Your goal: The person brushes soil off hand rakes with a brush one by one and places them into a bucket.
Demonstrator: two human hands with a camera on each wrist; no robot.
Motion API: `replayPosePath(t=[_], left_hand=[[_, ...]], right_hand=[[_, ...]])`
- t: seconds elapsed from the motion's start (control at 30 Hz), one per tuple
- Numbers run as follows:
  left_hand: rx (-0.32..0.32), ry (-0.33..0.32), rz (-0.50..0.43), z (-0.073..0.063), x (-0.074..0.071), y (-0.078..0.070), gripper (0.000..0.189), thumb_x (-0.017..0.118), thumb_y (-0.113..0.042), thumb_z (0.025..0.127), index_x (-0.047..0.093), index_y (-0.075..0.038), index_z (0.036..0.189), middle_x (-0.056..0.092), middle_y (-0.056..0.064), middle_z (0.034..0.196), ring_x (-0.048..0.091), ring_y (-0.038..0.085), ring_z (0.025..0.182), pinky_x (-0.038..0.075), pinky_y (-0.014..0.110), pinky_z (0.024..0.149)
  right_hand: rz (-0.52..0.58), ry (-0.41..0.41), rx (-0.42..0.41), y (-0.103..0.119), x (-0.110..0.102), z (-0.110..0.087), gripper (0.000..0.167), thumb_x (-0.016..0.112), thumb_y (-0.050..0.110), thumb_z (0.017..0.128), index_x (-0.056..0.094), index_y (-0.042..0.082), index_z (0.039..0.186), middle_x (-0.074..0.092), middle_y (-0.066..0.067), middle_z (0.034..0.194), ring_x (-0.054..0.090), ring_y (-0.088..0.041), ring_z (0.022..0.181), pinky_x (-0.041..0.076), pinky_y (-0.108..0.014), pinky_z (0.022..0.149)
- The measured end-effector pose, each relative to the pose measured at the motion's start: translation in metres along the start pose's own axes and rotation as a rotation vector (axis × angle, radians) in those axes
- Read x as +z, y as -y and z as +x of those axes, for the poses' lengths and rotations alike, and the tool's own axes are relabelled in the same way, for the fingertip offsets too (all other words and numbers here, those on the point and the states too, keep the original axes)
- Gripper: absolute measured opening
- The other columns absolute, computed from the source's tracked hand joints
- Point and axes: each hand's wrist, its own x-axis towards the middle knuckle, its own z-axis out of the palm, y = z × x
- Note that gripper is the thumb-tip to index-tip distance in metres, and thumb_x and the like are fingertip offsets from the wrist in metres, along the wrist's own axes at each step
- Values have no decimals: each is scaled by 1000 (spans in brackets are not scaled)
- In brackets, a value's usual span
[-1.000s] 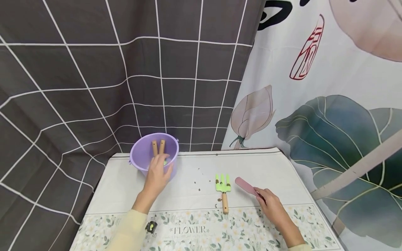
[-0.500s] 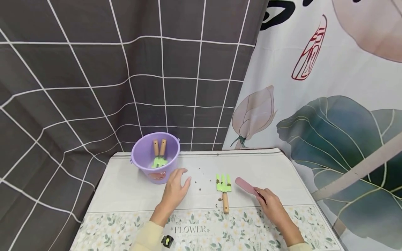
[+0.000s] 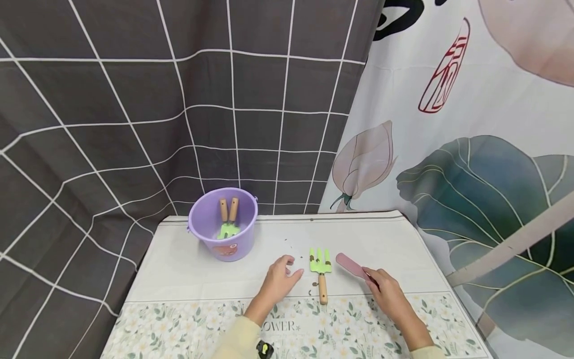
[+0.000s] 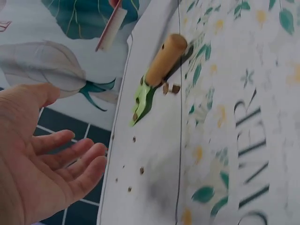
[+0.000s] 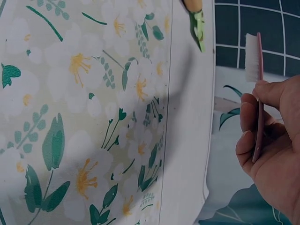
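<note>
My left hand point(image 3: 277, 280) is empty, its fingers relaxed, just left of a small green garden fork point(image 3: 320, 269) with a wooden handle. Brown bits of dirt cling to the fork's tines, which point away from me on the white cloth. In the left wrist view the fork point(image 4: 157, 70) lies beyond my spread fingers. My right hand point(image 3: 386, 295) grips a pink brush point(image 3: 352, 265) by its handle, right of the fork. White bristles of the brush point(image 5: 254, 58) show in the right wrist view, between thumb and fingers.
A purple bucket point(image 3: 244, 244) stands at the back left of the table, holding two green tools point(image 3: 228, 219) with wooden handles. Dirt crumbs point(image 4: 141, 171) are scattered on the tablecloth point(image 3: 367, 234). A dark checked curtain point(image 3: 251, 134) hangs behind.
My left hand has come out of the bucket, leaving the two tools inside, and moved right and toward me, close to the fork. The right hand with the brush has stayed put.
</note>
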Motion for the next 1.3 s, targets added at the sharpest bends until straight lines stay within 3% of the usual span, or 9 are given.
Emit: replayPosePath(t=[0.2,0.37,0.53,0.7,0.83,0.93,1.13,1.3], left_hand=[[-133,108,-128,0,21,-3,46,72,-31,97,60,3,125,71,11,102,68,18,85,59,34,77],[-223,191,-219,0,40,-9,40,69,-29,98,61,3,121,72,7,86,71,20,70,59,30,63],[-253,256,-241,-2,56,-13,28,68,-28,99,60,-2,107,72,10,76,69,20,59,60,33,54],[-275,246,-242,-3,66,-14,29,70,-31,99,59,-5,104,67,8,68,61,14,53,54,26,48],[-273,229,-187,-4,74,-12,33,70,-31,99,59,-1,106,60,2,62,55,9,50,46,20,45],[-250,219,-117,-4,80,-10,37,71,-33,97,59,1,105,56,1,67,52,9,54,43,21,47],[-233,180,20,-2,92,-5,33,74,-34,94,57,-6,97,54,0,68,50,11,54,39,25,45],[-263,151,83,1,95,-7,27,74,-29,91,57,-8,93,54,2,66,51,16,53,39,29,46]], right_hand=[[14,9,9,0,1,-1,36,68,6,99,65,3,135,69,-10,108,68,-21,97,60,-42,81],[25,-8,0,-1,3,-2,36,68,6,99,66,4,135,69,-9,106,63,-15,90,58,-36,74],[28,-43,-31,-2,5,-3,35,69,5,98,67,3,133,68,-7,101,59,-12,83,55,-32,68],[37,-56,-36,-2,6,-4,35,69,4,97,68,3,132,68,-6,100,58,-10,81,54,-29,66],[35,-56,-24,-2,7,-5,34,70,5,97,68,5,131,69,-5,100,58,-9,81,54,-28,66],[35,-62,-27,-2,9,-6,35,71,5,96,69,5,131,69,-4,100,58,-9,82,54,-28,67],[42,-53,-39,-2,13,-4,35,70,5,97,69,6,131,69,-4,100,59,-9,83,55,-30,68],[48,-39,-19,-2,13,-3,35,69,5,97,68,6,132,69,-4,101,59,-10,84,55,-31,69]])
